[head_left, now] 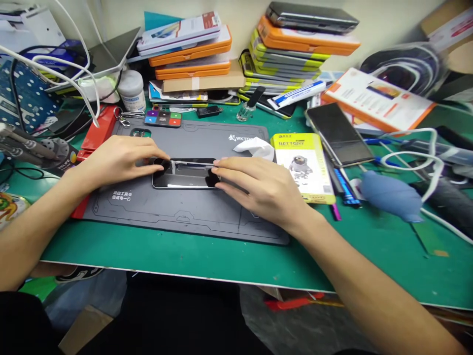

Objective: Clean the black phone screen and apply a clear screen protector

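A black smartphone lies screen up on the grey work mat, its glossy glass reflecting light. My left hand grips its left end, with thumb and forefinger at the corners. At the opposite end, the fingers of my right hand are closed over the edge, covering that part of the phone. A crumpled white tissue lies just behind my right hand. Beside it sits a yellow and white battery box, close to my right wrist.
Stacks of orange cases and yellow-grey boxes line the wall. A blue air blower, another dark phone and white cables are at right. A white jar and red holder stand left. The green table's front edge is near me.
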A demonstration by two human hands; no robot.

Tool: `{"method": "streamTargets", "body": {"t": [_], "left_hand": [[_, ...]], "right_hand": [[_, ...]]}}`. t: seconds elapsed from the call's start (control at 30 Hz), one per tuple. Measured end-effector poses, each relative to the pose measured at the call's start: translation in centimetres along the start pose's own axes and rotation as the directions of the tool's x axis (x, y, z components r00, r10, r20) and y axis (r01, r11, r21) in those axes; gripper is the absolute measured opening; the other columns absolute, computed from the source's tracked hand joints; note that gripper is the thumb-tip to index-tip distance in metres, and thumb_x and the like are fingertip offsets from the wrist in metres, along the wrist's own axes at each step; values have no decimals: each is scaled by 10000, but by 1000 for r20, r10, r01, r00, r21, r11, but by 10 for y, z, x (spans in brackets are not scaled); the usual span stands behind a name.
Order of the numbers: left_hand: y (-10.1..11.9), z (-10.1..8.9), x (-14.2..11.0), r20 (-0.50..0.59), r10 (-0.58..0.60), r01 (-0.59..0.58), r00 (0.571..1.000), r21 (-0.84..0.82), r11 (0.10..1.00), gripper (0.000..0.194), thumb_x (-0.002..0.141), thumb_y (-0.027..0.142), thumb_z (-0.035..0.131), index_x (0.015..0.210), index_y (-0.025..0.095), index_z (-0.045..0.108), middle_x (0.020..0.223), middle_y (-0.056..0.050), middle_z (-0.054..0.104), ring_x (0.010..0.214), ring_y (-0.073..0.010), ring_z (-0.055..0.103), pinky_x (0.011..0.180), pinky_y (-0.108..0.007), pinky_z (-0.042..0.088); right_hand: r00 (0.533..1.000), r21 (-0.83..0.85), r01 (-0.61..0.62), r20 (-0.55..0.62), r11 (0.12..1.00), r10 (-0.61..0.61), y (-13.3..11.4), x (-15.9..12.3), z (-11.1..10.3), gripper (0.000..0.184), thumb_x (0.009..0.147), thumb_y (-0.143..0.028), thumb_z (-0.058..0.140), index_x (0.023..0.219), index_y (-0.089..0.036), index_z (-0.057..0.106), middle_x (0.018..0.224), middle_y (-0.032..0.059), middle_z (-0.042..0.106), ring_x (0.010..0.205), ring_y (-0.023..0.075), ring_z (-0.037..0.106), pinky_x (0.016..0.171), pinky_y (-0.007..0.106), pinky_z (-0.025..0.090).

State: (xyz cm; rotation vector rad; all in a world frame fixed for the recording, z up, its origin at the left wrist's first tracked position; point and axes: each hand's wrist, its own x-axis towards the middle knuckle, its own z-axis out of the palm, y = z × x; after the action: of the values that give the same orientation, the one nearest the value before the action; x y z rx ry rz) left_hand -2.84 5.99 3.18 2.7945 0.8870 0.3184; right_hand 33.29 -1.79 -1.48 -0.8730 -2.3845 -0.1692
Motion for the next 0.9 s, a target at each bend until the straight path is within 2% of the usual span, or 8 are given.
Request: {"method": "streamTargets", "body": {"t": [0.07,0.17,0.37,0.47,0.6,0.73,0.9], "left_hand": [[-1,1,0,-46,27,-27,999,4,1000,408,1147,557,540,1243,314,853,1181,-31,881,1084,-230,825,972,-365,624],[0,1,0,-82,34,-34,996,4,999,350,1147,514,572,1209,334,866,1176,-13,892,1080,-233,839,999,-394,635],[3,1,2,-71,65,-70,995,-70,995,311,1133,500,619,1186,338,879,1252,-18,880,1168,-234,822,1074,-408,626],[4,0,4,-63,55,-60,996,-81,995,324,1130,516,620,1157,332,885,1249,-29,879,1164,-241,811,1059,-402,625],[5,0,4,-66,35,-41,997,-83,996,327,1125,526,621,1150,332,883,1244,-34,878,1155,-248,805,1057,-415,624],[6,0,3,-49,22,-26,999,-78,997,355,1138,521,586,1163,311,871,1206,-31,882,1158,-237,817,1056,-403,634],[6,0,2,-51,12,-16,999,-77,997,345,1146,504,573,1167,314,860,1204,-22,880,1170,-225,822,1076,-389,632]], "right_hand": [[999,-14,29,-21,999,-29,2,-2,-2,158,1096,-198,712,1206,-235,819,1249,80,882,1150,267,853,965,426,718],[999,-15,43,0,999,-43,6,-5,-3,147,1092,-193,714,1138,-248,842,1223,59,891,1093,253,870,913,400,732],[998,12,23,64,1000,-23,5,-8,-3,211,1084,-174,707,1194,-270,859,1330,47,863,1180,262,853,937,402,732],[996,-13,59,63,998,-58,4,-8,-5,205,1098,-174,690,1191,-258,852,1327,43,864,1161,247,857,919,381,727],[993,2,103,57,995,-103,3,-9,-7,234,1085,-143,691,1238,-236,842,1349,69,856,1185,268,849,920,394,718],[989,-56,128,76,990,-123,1,-11,-6,251,1081,-126,689,1256,-231,835,1358,84,852,1183,280,850,906,399,715],[991,-41,114,82,993,-110,-2,-13,-5,340,1060,-107,709,1351,-247,813,1380,89,842,1179,296,853,946,420,723]]}}
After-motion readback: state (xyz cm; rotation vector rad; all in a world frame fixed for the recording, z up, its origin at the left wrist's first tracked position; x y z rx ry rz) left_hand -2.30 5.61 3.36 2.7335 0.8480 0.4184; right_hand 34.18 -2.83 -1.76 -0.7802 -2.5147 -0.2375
